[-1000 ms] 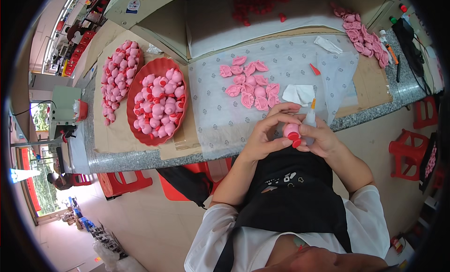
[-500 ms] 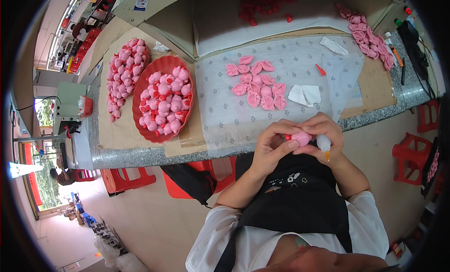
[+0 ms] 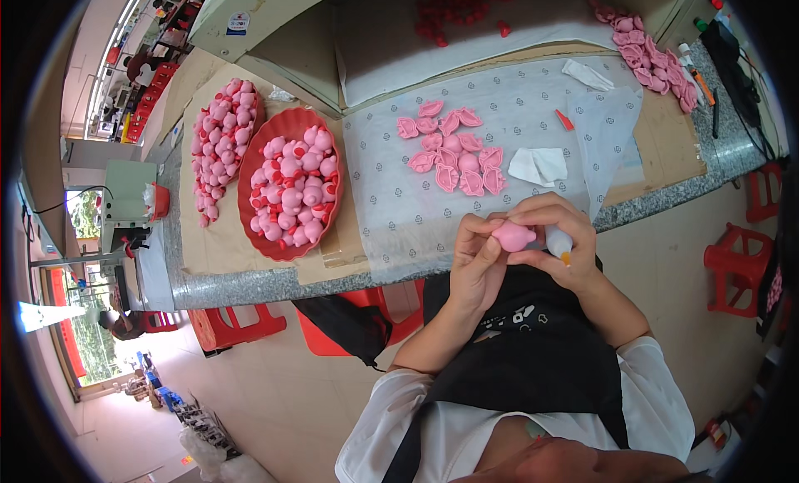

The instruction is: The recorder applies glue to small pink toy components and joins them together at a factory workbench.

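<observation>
Between my hands, just past the table's front edge, is a small rounded pink figure (image 3: 513,236). The fingers and thumb of my left hand (image 3: 478,258) pinch it from the left. My right hand (image 3: 574,241) holds a slim white bottle with an orange-yellow tip (image 3: 558,243) against its palm, tip pointing down. Its fingertips also reach over to the pink figure. Beyond my hands, several pink petal-like pieces (image 3: 468,162) lie grouped on a white printed sheet (image 3: 387,221). Close to them rests a folded white tissue (image 3: 539,166).
A red scalloped bowl (image 3: 268,135) full of pink-and-red figures stands on the left, beside another heap of figures (image 3: 223,129). More pink pieces (image 3: 653,67) pile up at the back right. A grey cabinet (image 3: 283,67) overhangs the back. Red stools (image 3: 736,266) stand around the table.
The pink figure has been turned: its red part, which showed on the left, is out of sight. Both hands have shifted slightly left and up with it.
</observation>
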Demonstrator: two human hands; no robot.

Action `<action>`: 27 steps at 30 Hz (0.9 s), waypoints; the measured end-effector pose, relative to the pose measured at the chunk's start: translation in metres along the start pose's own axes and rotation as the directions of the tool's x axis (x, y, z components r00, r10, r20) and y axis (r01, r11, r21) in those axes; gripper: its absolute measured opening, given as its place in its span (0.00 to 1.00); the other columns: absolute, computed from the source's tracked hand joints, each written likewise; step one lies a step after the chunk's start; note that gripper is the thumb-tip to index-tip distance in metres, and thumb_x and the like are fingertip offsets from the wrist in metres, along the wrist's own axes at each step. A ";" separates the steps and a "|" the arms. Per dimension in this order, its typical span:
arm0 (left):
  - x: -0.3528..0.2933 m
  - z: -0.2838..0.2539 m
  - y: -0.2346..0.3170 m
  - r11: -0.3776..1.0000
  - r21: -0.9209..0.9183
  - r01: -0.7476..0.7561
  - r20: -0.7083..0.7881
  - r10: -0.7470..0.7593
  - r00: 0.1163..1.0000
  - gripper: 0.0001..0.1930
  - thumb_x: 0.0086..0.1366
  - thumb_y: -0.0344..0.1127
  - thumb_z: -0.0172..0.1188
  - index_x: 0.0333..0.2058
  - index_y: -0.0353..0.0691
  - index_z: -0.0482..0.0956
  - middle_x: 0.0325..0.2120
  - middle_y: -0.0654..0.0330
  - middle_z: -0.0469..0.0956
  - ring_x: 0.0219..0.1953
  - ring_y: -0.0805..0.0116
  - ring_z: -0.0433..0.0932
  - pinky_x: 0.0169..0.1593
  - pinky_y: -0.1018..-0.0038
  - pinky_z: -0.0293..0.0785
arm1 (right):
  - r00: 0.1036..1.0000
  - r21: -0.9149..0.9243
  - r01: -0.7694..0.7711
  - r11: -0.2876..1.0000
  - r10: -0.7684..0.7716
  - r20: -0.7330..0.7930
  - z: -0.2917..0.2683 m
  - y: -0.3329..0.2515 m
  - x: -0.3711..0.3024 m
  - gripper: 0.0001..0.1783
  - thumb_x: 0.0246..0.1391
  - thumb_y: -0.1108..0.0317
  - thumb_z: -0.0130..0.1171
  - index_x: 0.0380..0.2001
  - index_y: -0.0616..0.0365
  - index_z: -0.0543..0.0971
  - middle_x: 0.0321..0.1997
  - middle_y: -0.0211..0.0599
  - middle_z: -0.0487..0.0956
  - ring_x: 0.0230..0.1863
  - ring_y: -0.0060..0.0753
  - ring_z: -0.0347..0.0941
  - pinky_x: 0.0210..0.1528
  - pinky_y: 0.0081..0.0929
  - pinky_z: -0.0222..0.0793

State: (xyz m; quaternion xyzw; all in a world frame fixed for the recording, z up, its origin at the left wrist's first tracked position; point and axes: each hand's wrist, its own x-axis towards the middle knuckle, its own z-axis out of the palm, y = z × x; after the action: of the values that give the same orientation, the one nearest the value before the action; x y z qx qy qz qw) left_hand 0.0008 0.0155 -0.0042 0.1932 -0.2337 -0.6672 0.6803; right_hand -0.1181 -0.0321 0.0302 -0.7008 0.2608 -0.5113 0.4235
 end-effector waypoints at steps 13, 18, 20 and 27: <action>0.000 -0.007 -0.011 0.984 -0.170 -0.059 0.072 0.072 0.995 0.07 0.55 0.35 0.51 0.32 0.45 0.65 0.38 0.52 0.67 0.45 0.61 0.62 0.51 0.66 0.55 | 0.965 0.627 -0.160 0.762 0.254 -0.063 0.016 0.011 -0.018 0.09 0.33 0.80 0.60 0.21 0.63 0.70 0.34 0.46 0.72 0.40 0.37 0.68 0.44 0.30 0.63; -0.001 -0.005 -0.011 0.986 -0.146 -0.084 0.067 0.094 0.993 0.07 0.55 0.35 0.52 0.32 0.44 0.65 0.39 0.51 0.67 0.47 0.60 0.61 0.52 0.64 0.53 | 0.950 0.628 -0.195 0.753 0.304 -0.069 0.017 0.012 -0.021 0.09 0.32 0.79 0.61 0.19 0.62 0.70 0.33 0.44 0.72 0.39 0.36 0.68 0.44 0.32 0.62; -0.002 -0.002 -0.009 0.993 -0.064 -0.102 0.030 0.104 0.994 0.08 0.54 0.37 0.53 0.32 0.48 0.65 0.40 0.56 0.66 0.46 0.61 0.62 0.50 0.65 0.57 | 0.950 0.640 -0.184 0.746 0.301 -0.078 0.017 0.014 -0.023 0.09 0.32 0.79 0.61 0.19 0.62 0.70 0.32 0.44 0.72 0.38 0.36 0.69 0.45 0.32 0.62; 0.001 -0.006 -0.010 0.992 -0.081 -0.096 0.021 0.098 0.995 0.08 0.54 0.33 0.52 0.32 0.42 0.65 0.39 0.54 0.68 0.48 0.63 0.61 0.51 0.66 0.54 | 0.889 0.755 -0.222 0.617 0.446 -0.104 0.019 0.019 -0.022 0.09 0.32 0.80 0.60 0.17 0.60 0.70 0.32 0.42 0.72 0.37 0.34 0.69 0.43 0.29 0.63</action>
State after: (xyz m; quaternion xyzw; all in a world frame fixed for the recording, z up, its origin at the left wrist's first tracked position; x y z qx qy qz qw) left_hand -0.0042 0.0138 -0.0151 0.1458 -0.2246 -0.6445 0.7162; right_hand -0.1060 -0.0183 0.0006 -0.3330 0.2215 -0.5770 0.7121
